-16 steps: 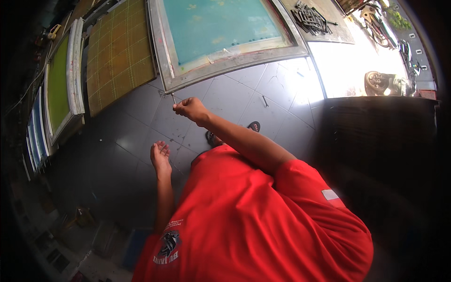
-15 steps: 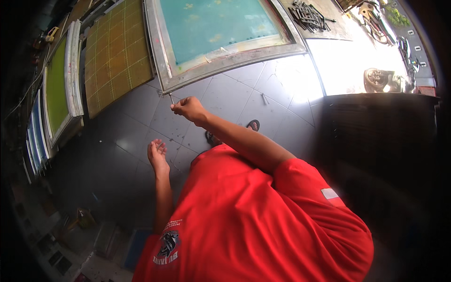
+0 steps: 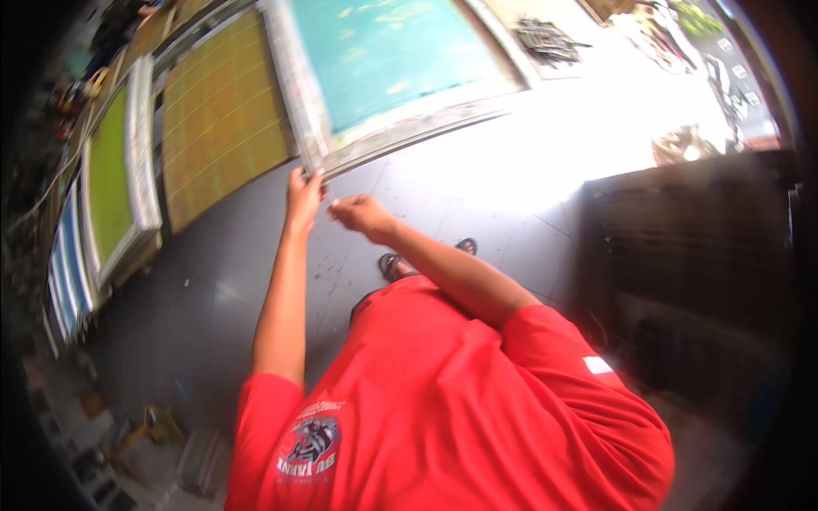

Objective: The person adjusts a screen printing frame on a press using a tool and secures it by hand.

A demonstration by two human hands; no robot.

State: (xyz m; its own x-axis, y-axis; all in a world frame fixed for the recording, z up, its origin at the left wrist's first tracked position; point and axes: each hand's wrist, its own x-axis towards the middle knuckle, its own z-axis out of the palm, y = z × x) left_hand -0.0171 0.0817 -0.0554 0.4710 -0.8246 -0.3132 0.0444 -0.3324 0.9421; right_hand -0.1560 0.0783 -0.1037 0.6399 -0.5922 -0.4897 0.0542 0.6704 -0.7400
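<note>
A screen printing frame [image 3: 409, 136] with a pale metal border and turquoise mesh [image 3: 400, 60] lies before me at the top. My left hand [image 3: 302, 204] is at its near left corner, fingers closed around the corner; blur hides the exact grip. Close beside it, just below the corner, my right hand [image 3: 365, 216] pinches a thin metal rod [image 3: 331, 196], small and blurred, pointing up toward the frame. Whether the rod touches the corner I cannot tell.
Left stand a brown-yellow gridded screen [image 3: 226, 111], a green screen [image 3: 109, 166] and a blue-striped one [image 3: 66, 255]. Dark metal pieces [image 3: 548, 41] lie on the bright table at the upper right. A dark wooden cabinet [image 3: 690, 230] stands right. Grey tiles [image 3: 503, 217] cover the floor.
My left hand has risen from beside my body, where it was open, to the frame's corner. My right hand has shifted slightly right and down in view, still pinching the rod.
</note>
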